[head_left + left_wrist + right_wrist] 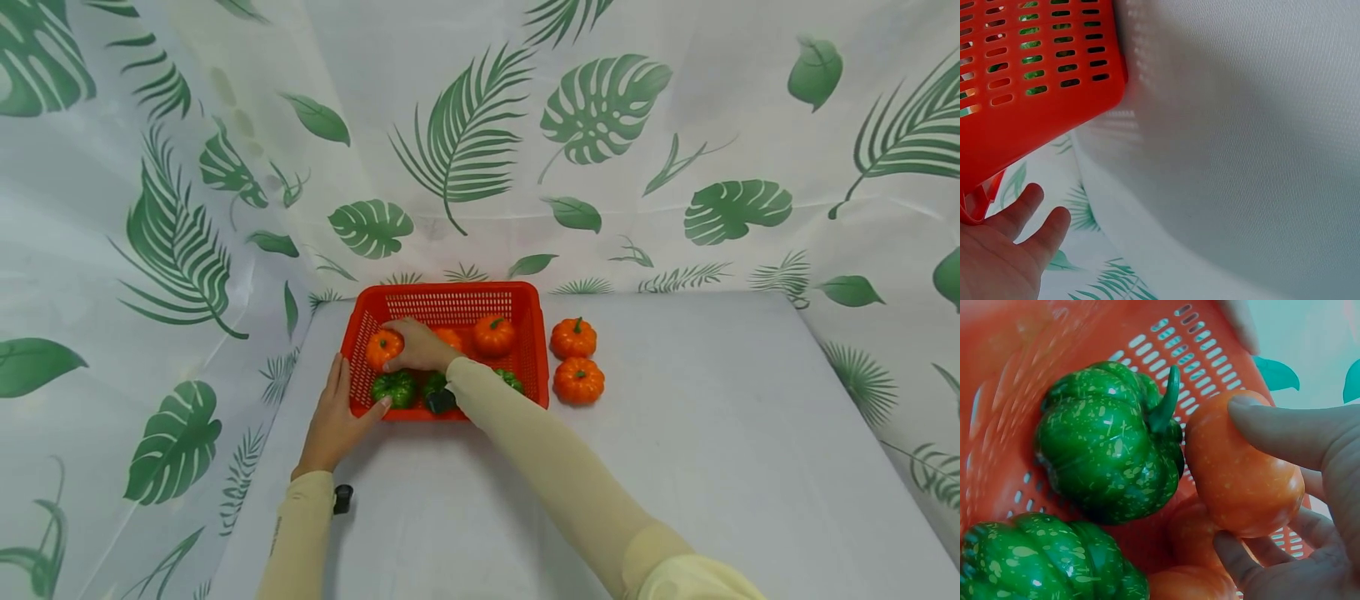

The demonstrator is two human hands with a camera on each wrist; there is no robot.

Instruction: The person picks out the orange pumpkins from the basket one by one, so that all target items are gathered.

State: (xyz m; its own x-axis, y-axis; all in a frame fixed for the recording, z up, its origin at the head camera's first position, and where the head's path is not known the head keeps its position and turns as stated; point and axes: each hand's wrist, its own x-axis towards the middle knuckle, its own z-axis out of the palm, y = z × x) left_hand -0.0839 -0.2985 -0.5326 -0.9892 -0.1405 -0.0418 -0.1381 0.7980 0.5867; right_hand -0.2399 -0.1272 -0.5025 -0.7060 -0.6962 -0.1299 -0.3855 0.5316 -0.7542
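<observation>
From where I stand, the person is bent to a red plastic rectangular basket with slotted walls, standing on a white-covered table. The right hand reaches inside its left end, thumb and fingers curled round a glossy, ribbed orange pumpkin; I can't tell whether that pumpkin touches the basket floor. The left hand rests at the basket's near left corner, thumb over the near rim, the other fingers spread and fairly straight along the outside of the left end. Along the inside of the basket's near wall sit three speckled green ribbed pumpkins, the middle one partly hidden by the right wrist. A round orange pumpkin with a green stem stands toward the basket's far right, and more orange shows between it and the right hand. Just outside the basket's right end, two ribbed orange pumpkins sit on the table, one behind the other. Pale yellow sleeves cover both arms, and a white cloth printed with green leaves hangs behind the basket.
</observation>
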